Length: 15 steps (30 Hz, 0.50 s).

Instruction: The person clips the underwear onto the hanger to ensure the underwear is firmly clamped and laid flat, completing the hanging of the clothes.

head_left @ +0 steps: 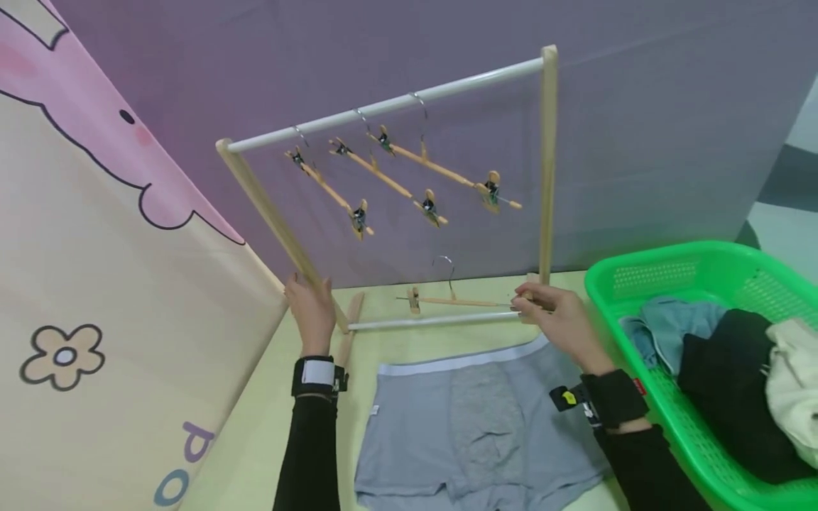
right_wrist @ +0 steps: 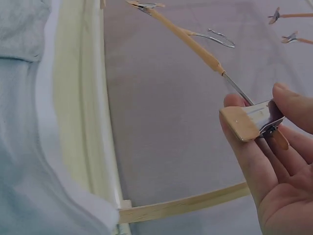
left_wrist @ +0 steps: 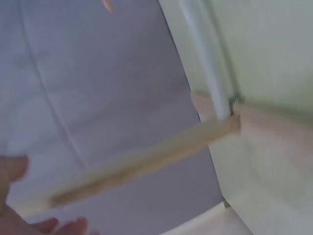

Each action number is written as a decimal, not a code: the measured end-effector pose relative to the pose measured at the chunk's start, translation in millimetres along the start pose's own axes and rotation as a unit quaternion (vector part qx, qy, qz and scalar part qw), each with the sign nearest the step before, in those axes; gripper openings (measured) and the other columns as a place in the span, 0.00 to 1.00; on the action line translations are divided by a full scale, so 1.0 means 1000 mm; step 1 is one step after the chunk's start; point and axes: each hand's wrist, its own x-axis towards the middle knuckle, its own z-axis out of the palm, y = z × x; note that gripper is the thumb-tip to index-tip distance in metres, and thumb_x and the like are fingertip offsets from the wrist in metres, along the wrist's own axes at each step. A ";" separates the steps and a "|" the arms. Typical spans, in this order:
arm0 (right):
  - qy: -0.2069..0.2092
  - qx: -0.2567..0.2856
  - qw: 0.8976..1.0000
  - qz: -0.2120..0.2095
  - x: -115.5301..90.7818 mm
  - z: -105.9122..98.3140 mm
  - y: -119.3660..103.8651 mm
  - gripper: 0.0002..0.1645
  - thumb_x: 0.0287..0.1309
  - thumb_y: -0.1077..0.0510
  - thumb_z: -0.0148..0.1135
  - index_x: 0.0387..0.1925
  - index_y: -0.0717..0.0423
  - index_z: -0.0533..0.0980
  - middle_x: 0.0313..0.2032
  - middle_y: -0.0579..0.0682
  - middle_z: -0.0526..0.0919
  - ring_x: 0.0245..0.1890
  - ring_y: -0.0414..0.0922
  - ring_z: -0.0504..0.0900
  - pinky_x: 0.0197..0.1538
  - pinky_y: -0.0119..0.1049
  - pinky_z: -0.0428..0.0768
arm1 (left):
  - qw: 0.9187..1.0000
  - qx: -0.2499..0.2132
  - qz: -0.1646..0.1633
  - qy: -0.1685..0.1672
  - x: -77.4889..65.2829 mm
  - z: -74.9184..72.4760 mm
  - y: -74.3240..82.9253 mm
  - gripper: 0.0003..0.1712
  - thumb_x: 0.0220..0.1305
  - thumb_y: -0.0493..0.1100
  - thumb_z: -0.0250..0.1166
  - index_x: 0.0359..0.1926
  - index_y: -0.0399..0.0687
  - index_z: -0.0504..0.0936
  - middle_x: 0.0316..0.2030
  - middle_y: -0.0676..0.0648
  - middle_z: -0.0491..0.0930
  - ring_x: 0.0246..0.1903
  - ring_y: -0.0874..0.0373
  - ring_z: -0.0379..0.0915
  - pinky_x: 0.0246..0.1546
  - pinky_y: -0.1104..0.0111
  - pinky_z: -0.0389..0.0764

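One blue “o” point(head_left: 160, 491), left of rack point(head_left: 390, 105)

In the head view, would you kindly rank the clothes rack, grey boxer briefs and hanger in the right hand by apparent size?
1. Clothes rack, by outline
2. Grey boxer briefs, cropped at the bottom
3. Hanger in the right hand

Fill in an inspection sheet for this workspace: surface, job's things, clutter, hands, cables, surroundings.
Surface: pale yellow tabletop; grey boxer briefs lie spread on it.
Job's things: three clip hangers hang from the rack's top rail; a fourth hanger is off it.
Clutter: green basket at right, holding crumpled fabric.
Left hand: at the rack's left post, thumb and fingers apart; contact unclear.
Right hand: pinches the fourth hanger's end clip.
Cables: nothing seen.
Surroundings: purple-grey backdrop behind; cartoon-patterned panel at left.
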 end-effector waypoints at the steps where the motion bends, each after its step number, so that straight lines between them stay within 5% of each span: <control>1: -0.006 0.012 1.000 0.007 0.000 0.001 0.002 0.15 0.66 0.55 0.63 0.51 0.58 0.81 0.39 0.57 0.86 0.39 0.41 0.87 0.38 0.27 0.82 | 1.000 0.020 -0.001 0.004 -0.009 0.001 0.001 0.39 0.72 0.47 0.60 0.72 0.32 0.54 0.66 0.30 0.61 0.65 0.37 0.59 0.68 0.48 0.59; 3: -0.012 0.028 0.999 0.011 0.000 0.003 0.005 0.15 0.66 0.57 0.63 0.52 0.59 0.80 0.41 0.59 0.86 0.38 0.38 0.86 0.38 0.28 0.83 | 0.999 0.053 0.003 -0.006 -0.028 0.004 0.004 0.37 0.71 0.48 0.61 0.71 0.33 0.57 0.66 0.32 0.63 0.65 0.37 0.59 0.65 0.46 0.56; 6: -0.018 0.042 0.999 0.022 0.001 0.004 0.012 0.16 0.67 0.58 0.62 0.53 0.62 0.79 0.43 0.61 0.86 0.37 0.35 0.86 0.37 0.28 0.83 | 0.993 0.090 0.036 -0.073 -0.061 0.009 0.014 0.34 0.70 0.48 0.61 0.68 0.34 0.62 0.66 0.33 0.65 0.64 0.36 0.61 0.63 0.44 0.55; 9: -0.029 0.039 0.998 0.039 0.001 0.003 0.016 0.18 0.68 0.56 0.61 0.54 0.62 0.78 0.45 0.62 0.86 0.37 0.35 0.87 0.37 0.27 0.82 | 0.969 0.131 0.088 -0.190 -0.097 0.016 0.025 0.31 0.69 0.50 0.63 0.65 0.37 0.68 0.65 0.35 0.68 0.63 0.37 0.65 0.65 0.42 0.59; 11: -0.039 0.041 0.997 0.052 0.001 0.003 0.018 0.19 0.68 0.54 0.61 0.55 0.62 0.78 0.45 0.62 0.87 0.38 0.37 0.87 0.38 0.28 0.82 | 0.937 0.153 0.133 -0.285 -0.120 0.020 0.034 0.33 0.66 0.51 0.66 0.65 0.38 0.70 0.65 0.36 0.69 0.63 0.38 0.67 0.65 0.42 0.63; 15: -0.061 0.053 0.994 0.068 0.001 0.003 0.017 0.21 0.68 0.51 0.60 0.55 0.60 0.78 0.44 0.61 0.87 0.40 0.42 0.88 0.42 0.29 0.82 | 0.843 0.214 0.238 -0.432 -0.161 0.028 0.050 0.45 0.55 0.63 0.72 0.68 0.47 0.70 0.68 0.42 0.69 0.65 0.44 0.67 0.64 0.49 0.69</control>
